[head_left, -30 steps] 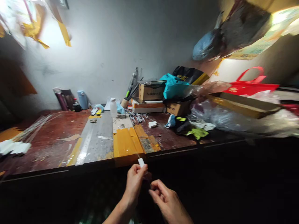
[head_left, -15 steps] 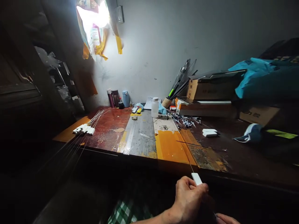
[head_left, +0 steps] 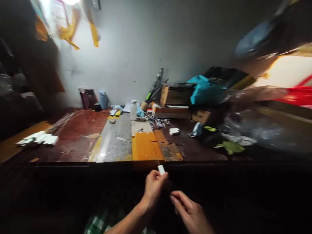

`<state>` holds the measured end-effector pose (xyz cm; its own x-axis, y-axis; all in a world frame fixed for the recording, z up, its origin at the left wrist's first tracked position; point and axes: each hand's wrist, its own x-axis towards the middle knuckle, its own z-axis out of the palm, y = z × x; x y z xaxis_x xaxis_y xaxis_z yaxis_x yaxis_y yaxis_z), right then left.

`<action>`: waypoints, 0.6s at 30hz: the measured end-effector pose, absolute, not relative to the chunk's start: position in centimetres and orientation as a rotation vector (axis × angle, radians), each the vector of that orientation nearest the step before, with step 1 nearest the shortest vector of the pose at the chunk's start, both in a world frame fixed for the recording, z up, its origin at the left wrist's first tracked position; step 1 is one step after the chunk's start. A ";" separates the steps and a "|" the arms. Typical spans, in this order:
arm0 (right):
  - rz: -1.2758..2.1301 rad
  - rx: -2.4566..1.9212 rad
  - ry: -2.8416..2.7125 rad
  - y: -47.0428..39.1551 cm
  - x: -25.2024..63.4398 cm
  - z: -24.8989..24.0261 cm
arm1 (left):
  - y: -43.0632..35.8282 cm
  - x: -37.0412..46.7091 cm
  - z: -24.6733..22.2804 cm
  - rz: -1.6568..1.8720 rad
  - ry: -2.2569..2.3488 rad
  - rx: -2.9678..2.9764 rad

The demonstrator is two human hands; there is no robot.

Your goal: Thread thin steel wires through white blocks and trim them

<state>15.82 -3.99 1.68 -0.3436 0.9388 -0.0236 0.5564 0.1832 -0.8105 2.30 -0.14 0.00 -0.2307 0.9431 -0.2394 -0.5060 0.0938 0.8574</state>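
Note:
My left hand (head_left: pixel 154 187) is closed around a small white block (head_left: pixel 161 169) just below the table's front edge. A thin rod (head_left: pixel 156 155) sticks out of the block's far end, over the orange strip. Lower and to the right, my right hand (head_left: pixel 188 208) is pinched, thumb against fingers, in line with the rod's near end; that end is dark and hard to see. At the table's left edge lie several white blocks (head_left: pixel 40 139) with thin rods through them. More white blocks (head_left: pixel 174 131) rest on the right part of the table.
An orange strip (head_left: pixel 145 146) covers part of the wooden table. Behind it stand a clear bottle (head_left: pixel 133 110), a blue flask (head_left: pixel 103 100) and cardboard boxes (head_left: pixel 172 112). Small black-and-white parts (head_left: pixel 158 123) lie scattered in front of the boxes. Plastic bags (head_left: pixel 253 126) are at the far right.
The view has swung to the right, so the table appears further left and more of the right side shows. My right hand has come fully into view. The left hand still holds the white block.

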 end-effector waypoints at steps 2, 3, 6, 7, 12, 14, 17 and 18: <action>1.010 -1.427 -1.981 -4.4 15.5 2.5 | -0.1 2.2 -0.1 1.460 1.052 0.570; 1.008 -1.430 -1.979 -4.6 15.4 2.6 | -0.2 2.1 -0.1 1.452 1.037 0.582; 1.019 -1.415 -1.965 -5.1 15.7 2.4 | -0.5 2.0 0.1 1.443 1.013 0.616; 1.029 -1.408 -1.958 -5.3 15.8 2.2 | -0.6 2.0 0.2 1.443 1.011 0.626; 1.093 -1.383 -1.928 -5.8 16.3 0.7 | -1.0 1.9 0.8 1.434 1.036 0.670; 1.092 -1.374 -1.925 -6.1 16.5 0.2 | -1.0 1.8 0.9 1.433 1.045 0.687; 1.078 -1.379 -1.903 -6.6 16.6 -0.2 | -1.1 1.8 1.0 1.436 1.051 0.714; 1.066 -1.384 -1.887 -6.7 16.5 -0.2 | -1.1 1.9 1.0 1.437 1.051 0.722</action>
